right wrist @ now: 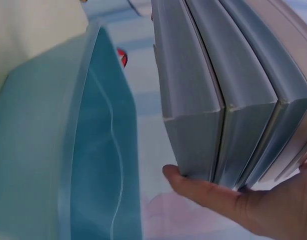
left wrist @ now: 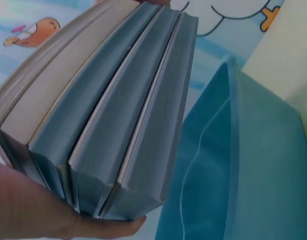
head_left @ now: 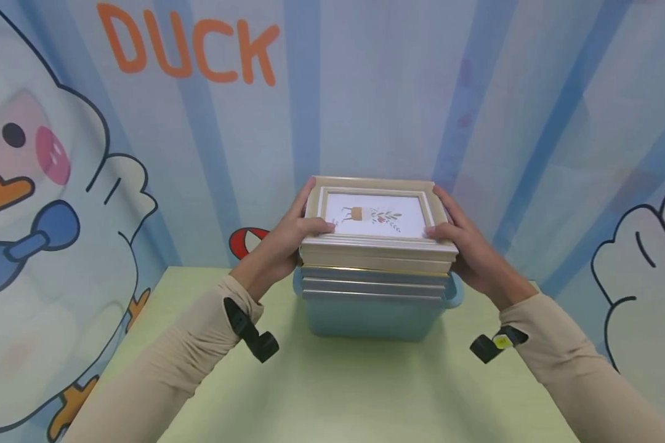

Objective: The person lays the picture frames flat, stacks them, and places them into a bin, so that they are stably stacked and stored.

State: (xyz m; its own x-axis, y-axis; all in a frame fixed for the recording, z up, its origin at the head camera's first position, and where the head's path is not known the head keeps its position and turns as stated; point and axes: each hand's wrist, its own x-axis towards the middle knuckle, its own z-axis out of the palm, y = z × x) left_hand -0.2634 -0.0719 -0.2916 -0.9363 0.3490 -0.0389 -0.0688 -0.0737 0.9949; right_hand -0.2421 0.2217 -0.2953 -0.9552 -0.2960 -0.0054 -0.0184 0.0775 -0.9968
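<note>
Between both hands is a stack of several picture frames, held above a blue plastic bin (head_left: 371, 323). The top picture frame (head_left: 377, 245) is cream and shows a print of a pot with leafy sprigs. Silver-grey picture frames (head_left: 374, 286) make up the lower part. My left hand (head_left: 279, 246) grips the left end, thumb over the top frame's border. On the right end, my right hand (head_left: 473, 255) grips likewise. Fingers (right wrist: 208, 197) reach along the stack's end in the right wrist view. The left wrist view shows the stacked frames (left wrist: 133, 100) beside the bin's open top.
The bin stands on a pale green table (head_left: 360, 394), near its back edge. Behind rises a blue striped backdrop (head_left: 377, 92) with the word DUCK and cartoon ducks. A thin pale line (left wrist: 196, 155) runs down the bin's inner wall. Black camera mounts (head_left: 252, 332) are strapped to both wrists.
</note>
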